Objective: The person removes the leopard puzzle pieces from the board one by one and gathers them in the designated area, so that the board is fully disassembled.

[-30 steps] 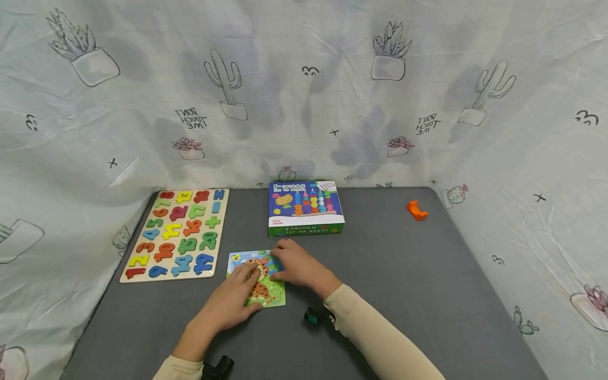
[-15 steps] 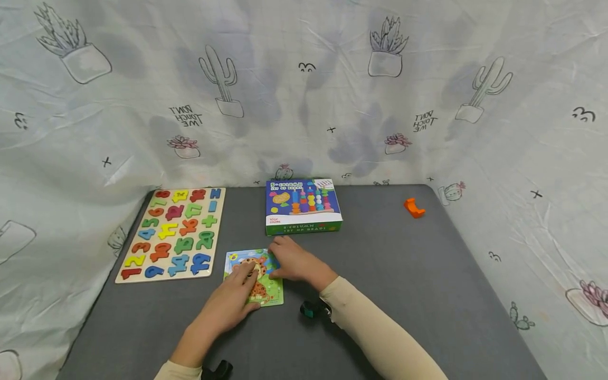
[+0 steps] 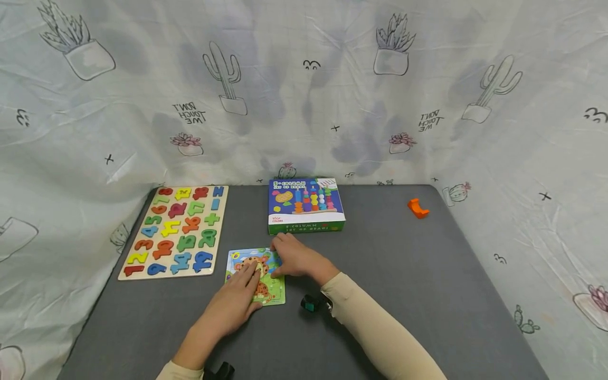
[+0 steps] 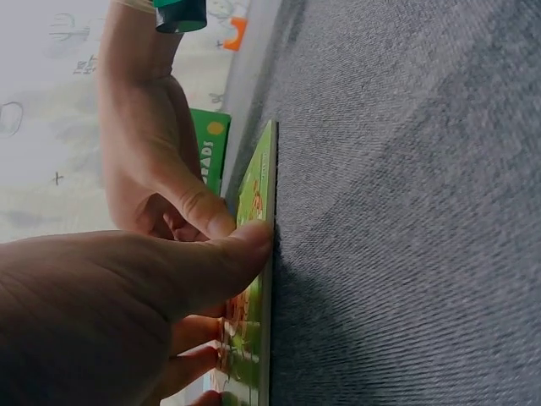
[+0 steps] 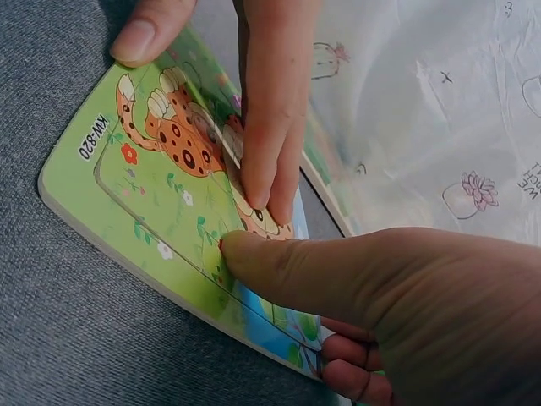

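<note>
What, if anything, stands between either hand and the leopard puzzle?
Nothing visible. The left hand rests on the puzzle; the right hand holds it near its far right corner, thumb on the face. The box lies beyond, not between.

Leopard puzzle (image 5: 182, 207): smooth, glossy printed face.
Beneath it, ribbed matt cloth (image 4: 406, 237); left of it, wood-look number board (image 3: 209, 205); behind it, smooth cardboard box (image 3: 306, 206).

Head POV fwd/dn, wrist POVs nr puzzle (image 5: 182, 199).
</note>
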Tool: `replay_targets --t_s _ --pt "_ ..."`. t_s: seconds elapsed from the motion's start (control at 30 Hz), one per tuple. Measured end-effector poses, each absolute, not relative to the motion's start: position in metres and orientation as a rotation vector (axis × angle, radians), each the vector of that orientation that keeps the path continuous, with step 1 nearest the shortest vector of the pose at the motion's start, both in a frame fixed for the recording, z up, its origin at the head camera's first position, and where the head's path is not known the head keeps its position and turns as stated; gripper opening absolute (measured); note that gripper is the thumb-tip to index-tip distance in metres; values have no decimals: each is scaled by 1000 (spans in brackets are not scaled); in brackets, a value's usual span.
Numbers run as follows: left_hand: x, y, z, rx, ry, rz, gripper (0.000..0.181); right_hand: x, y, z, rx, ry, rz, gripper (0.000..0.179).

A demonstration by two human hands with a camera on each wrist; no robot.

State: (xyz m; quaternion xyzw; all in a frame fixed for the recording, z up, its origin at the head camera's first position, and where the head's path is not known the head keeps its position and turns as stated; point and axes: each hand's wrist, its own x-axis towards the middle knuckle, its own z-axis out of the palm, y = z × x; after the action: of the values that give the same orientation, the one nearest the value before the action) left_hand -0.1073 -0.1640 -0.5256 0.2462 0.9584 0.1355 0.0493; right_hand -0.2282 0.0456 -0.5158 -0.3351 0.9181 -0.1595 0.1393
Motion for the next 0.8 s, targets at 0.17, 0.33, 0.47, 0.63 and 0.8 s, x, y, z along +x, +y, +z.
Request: replay_targets --t_s 0.17,0.33,0.47,0.63,0.8 --pt "-107 -163 -523 771 2915 352 72 -228 47 -513 -960 2641 -492 60" --pt "-106 -164 -526 794 2925 335 68 -227 49 -517 -961 2636 -560 56" --pt "-107 -164 -528 814 2942 364 57 -228 54 -527 -959 2650 -660 45" --pt "-106 -165 -527 791 2917 421 49 -228 60 -533 -999 2664 -719 39" --pt "-106 -165 -528 773 2900 475 50 -226 63 -531 -1079 2679 -703 38"
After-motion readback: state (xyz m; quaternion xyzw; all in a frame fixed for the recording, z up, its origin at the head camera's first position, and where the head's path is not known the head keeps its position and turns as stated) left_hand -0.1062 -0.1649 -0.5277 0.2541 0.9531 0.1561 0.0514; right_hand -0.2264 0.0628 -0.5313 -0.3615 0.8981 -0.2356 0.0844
